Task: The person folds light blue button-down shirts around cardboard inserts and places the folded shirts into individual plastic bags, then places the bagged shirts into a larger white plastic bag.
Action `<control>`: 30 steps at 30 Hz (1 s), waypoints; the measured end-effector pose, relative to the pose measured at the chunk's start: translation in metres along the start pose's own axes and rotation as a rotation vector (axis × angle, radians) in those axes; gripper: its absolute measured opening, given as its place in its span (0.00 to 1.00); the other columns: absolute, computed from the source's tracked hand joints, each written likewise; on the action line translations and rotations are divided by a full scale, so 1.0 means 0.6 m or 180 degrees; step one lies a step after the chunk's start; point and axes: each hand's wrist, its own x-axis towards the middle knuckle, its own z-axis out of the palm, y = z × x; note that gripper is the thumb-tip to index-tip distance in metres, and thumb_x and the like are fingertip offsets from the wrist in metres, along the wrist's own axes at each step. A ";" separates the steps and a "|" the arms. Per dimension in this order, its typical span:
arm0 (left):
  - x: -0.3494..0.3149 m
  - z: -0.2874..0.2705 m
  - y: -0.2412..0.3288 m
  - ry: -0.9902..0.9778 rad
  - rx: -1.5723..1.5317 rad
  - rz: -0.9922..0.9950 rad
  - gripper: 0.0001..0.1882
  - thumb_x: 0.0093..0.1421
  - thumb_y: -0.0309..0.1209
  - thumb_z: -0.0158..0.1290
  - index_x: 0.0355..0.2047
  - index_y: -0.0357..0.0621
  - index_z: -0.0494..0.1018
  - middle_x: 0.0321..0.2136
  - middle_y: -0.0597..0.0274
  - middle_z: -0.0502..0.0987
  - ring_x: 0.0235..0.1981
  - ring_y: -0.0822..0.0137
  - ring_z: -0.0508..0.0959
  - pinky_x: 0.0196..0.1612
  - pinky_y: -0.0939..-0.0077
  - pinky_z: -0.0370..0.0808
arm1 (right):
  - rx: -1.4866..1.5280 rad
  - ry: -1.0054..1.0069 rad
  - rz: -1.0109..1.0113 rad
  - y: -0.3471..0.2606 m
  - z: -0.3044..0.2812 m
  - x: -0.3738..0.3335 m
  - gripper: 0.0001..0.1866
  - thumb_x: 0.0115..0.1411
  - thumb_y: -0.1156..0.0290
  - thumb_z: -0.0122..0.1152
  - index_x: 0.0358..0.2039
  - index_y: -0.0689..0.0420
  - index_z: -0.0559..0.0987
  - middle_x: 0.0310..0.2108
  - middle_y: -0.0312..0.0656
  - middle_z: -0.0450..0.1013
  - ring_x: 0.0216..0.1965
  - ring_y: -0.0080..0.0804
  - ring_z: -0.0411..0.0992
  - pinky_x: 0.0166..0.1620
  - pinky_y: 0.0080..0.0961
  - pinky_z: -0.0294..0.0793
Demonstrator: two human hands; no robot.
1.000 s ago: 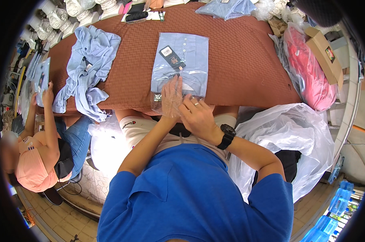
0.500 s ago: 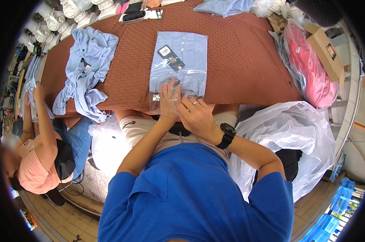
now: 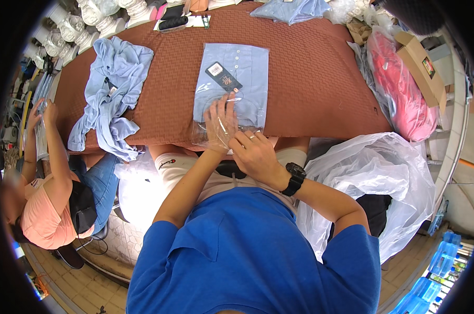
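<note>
Here, beneath spread left hand (image 3: 219, 126), folded pale-blue fabric shirt (image 3: 252, 78) looks soft, light: hold its sides; right hand (image 3: 256, 156) seemingly pinches slippery clear-plastic bag (image 3: 247, 129).

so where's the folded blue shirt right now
In the head view, the folded blue shirt lies inside a clear bag on the brown cloth, right of the crumpled blue shirt, with the left hand at its near end.

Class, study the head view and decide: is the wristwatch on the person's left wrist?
No, the black wristwatch sits on the wrist of the right hand, while the left hand has none at its wrist.
</note>
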 end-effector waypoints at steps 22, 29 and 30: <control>-0.009 -0.005 0.020 0.0024 0.0114 -0.0038 0.34 0.62 0.45 0.51 0.65 0.40 0.64 0.66 0.56 0.61 0.64 0.46 0.60 0.65 0.44 0.54 | -0.0064 -0.0132 -0.0032 -0.001 0.002 -0.007 0.07 0.51 0.74 0.62 0.32 0.56 0.74 0.32 0.39 0.68 0.34 0.35 0.69 0.36 0.31 0.65; -0.007 0.005 0.031 -0.0171 0.0231 -0.0001 0.34 0.65 0.49 0.48 0.67 0.46 0.61 0.67 0.58 0.59 0.66 0.44 0.56 0.68 0.41 0.48 | -0.0112 -0.0208 0.0012 -0.002 0.001 -0.008 0.07 0.52 0.73 0.62 0.31 0.56 0.74 0.33 0.39 0.70 0.35 0.34 0.71 0.36 0.30 0.65; -0.005 0.005 0.031 -0.0219 0.0217 -0.0036 0.34 0.66 0.49 0.46 0.67 0.46 0.61 0.68 0.59 0.59 0.66 0.44 0.55 0.68 0.41 0.47 | -0.0119 -0.0252 0.0033 -0.002 0.002 -0.008 0.07 0.52 0.73 0.62 0.31 0.56 0.74 0.34 0.39 0.70 0.36 0.33 0.71 0.36 0.30 0.65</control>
